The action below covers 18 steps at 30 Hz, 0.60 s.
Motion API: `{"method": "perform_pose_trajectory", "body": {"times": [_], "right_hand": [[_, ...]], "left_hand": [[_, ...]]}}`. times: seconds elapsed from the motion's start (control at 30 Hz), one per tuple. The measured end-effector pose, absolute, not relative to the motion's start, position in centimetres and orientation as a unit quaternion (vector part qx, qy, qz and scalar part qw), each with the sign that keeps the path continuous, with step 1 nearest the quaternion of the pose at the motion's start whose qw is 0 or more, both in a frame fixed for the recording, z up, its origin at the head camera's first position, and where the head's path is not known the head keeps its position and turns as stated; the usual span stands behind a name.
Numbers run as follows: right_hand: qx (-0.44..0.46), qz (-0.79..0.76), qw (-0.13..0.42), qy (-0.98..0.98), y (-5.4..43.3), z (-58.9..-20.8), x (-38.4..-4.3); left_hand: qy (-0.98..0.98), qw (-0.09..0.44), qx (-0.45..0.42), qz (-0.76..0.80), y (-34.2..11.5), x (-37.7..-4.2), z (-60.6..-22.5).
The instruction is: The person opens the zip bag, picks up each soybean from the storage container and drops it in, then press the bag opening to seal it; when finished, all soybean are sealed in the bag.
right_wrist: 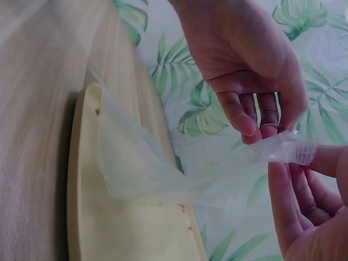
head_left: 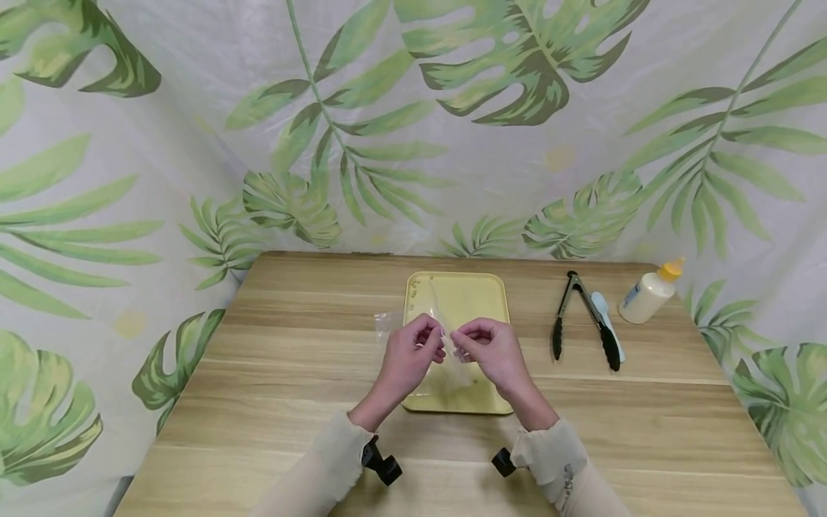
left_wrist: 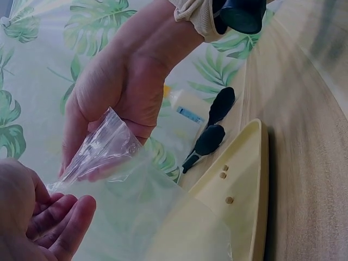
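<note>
While leafy the backdrop (head_left: 491,165), woodgrain tabletop (head_left: 291,352).

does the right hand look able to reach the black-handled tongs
Probably, once free: the right hand pinches the clear plastic bag, but nothing seems to block its way to the tongs.

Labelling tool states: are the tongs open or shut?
Open. In the head view, the tongs lie on the table with their two arms spread in a V, black ends well apart.

Bright head view, dim wrist views, glints on plastic (left_wrist: 113,148)
</note>
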State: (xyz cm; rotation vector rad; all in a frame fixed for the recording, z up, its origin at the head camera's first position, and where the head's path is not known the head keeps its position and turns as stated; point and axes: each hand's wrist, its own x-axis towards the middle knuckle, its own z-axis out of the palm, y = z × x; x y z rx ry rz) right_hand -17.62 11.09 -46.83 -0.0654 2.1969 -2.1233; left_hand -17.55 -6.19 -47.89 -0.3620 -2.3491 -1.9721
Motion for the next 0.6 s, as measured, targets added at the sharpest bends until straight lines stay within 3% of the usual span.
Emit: {"method": "perform_pose_trajectory", "body": {"times": [0.33,0.6], "right_hand": [[-0.085,-0.585,-0.008,0.807,11.15,-47.37,-17.56],[-0.104,-0.535,-0.034,0.838,10.98,-47.1,-17.32]], "left_hand": [[-0.769,-0.016,-0.114,-0.629,-6.06,-17.48,-48.03],[-0.785,-0.019,-0.107,-0.609,-5.71,-17.43,-47.84]]}}
